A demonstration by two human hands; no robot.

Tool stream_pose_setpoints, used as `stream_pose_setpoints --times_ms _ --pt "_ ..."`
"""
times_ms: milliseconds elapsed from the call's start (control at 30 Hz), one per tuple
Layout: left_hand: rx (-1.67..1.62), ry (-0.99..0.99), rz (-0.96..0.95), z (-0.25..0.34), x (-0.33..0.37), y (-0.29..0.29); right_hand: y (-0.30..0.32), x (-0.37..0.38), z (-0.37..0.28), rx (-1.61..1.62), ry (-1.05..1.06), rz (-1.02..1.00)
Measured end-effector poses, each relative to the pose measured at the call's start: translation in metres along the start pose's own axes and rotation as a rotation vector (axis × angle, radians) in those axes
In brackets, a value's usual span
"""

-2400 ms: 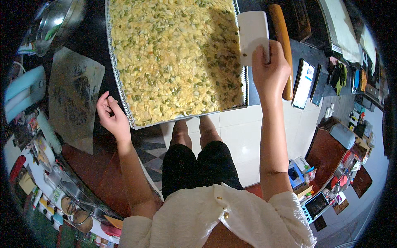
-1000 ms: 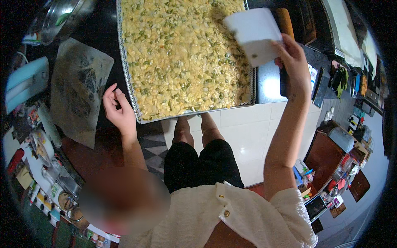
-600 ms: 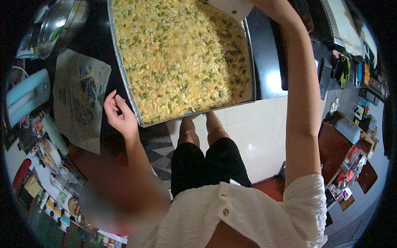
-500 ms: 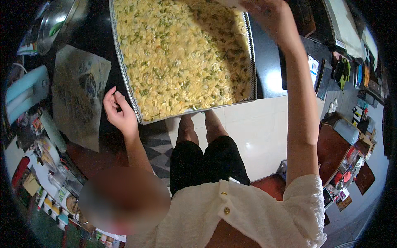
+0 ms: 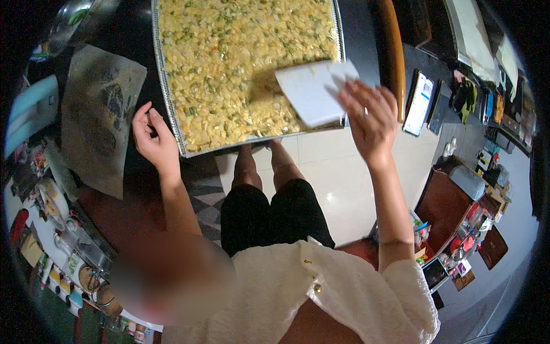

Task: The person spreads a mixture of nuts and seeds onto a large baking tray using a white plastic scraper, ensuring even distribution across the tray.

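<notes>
A large rectangular baking tray (image 5: pixel 165 94) with a perforated metal rim lies on the dark counter. A glossy yellowish layer of flaked nuts and green seeds (image 5: pixel 235 80) fills it. My right hand (image 5: pixel 373 120), slightly blurred, grips a flat white scraper (image 5: pixel 315 94) by its right edge. The scraper is over the tray's near right corner, casting a shadow on the seed layer; whether it touches the layer I cannot tell. My left hand (image 5: pixel 156 140) is beside the tray's near left side, fingers loosely curled and apart, holding nothing.
A stained, translucent sheet (image 5: pixel 97 120) lies left of the tray. An orange-brown wooden rod (image 5: pixel 392 63) and a lit phone (image 5: pixel 419 103) are on the right. A metal bowl (image 5: pixel 66 26) stands at the far left. Crowded shelves line both sides.
My right hand has come down from the tray's far right, bringing the white scraper over the near right corner. The wooden rod now shows. My left hand stays beside the tray.
</notes>
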State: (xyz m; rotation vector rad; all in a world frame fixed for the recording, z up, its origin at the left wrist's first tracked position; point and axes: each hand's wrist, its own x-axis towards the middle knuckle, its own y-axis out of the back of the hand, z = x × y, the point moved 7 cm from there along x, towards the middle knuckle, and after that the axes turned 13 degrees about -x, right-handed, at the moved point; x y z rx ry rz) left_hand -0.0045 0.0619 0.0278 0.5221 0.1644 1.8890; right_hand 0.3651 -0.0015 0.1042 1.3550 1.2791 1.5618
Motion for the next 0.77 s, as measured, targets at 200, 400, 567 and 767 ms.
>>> stream_pose_setpoints --times_ms 200,400,567,767 --pt "0.083 -0.014 -0.024 -0.002 -0.003 0.002 0.002 -0.003 -0.005 0.015 0.011 -0.072" --pt "0.298 -0.209 0.024 0.007 0.001 0.0 -0.004 -0.012 0.075 0.677 -0.72 -0.192" --pt "0.305 -0.143 0.027 0.0 0.002 0.001 -0.035 -0.006 0.067 0.477 -0.559 -0.234" --pt "0.221 -0.095 0.048 -0.004 0.003 0.001 -0.029 -0.006 0.071 0.404 -0.541 -0.275"
